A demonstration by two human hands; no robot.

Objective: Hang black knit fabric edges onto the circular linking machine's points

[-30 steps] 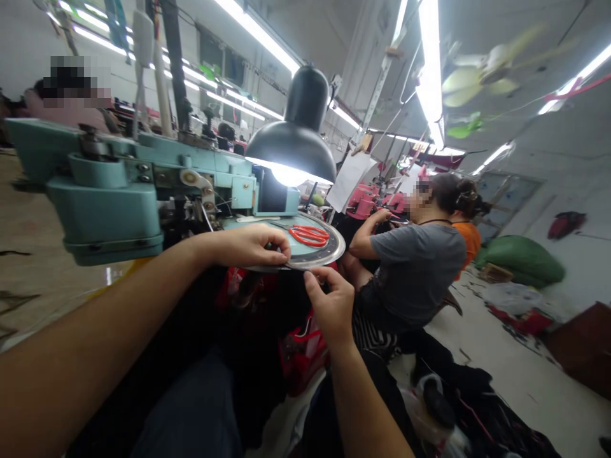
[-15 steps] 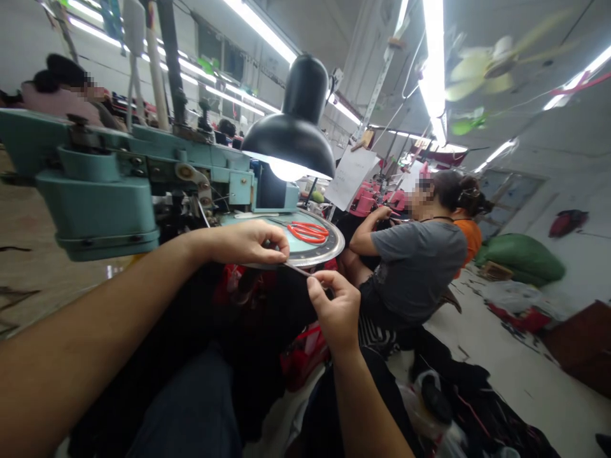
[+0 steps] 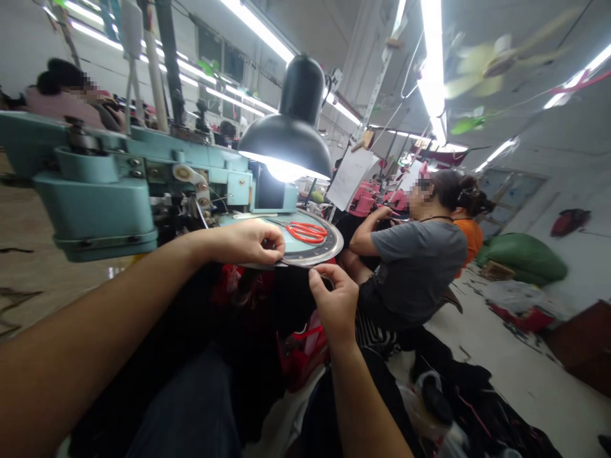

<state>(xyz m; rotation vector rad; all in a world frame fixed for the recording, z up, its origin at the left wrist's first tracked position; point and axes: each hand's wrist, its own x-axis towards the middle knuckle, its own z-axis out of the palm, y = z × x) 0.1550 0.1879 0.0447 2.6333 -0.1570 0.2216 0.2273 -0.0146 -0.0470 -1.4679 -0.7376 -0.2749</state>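
Pinching a thin dark strip with pressed-together fingers of left hand and right hand, along front edge of round metal-rimmed teal plate bearing orange-red-handled scissors

Glowing tube lights over pale walls and a scrap-strewn floor

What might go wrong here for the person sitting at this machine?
The red-handled scissors lie on the round plate beyond the left hand; a stray sweep might knock them off. The lit lamp hangs low above, so a quickly raised hand could bump it. The thin strip between the left hand and right hand might slip from their fingertips.
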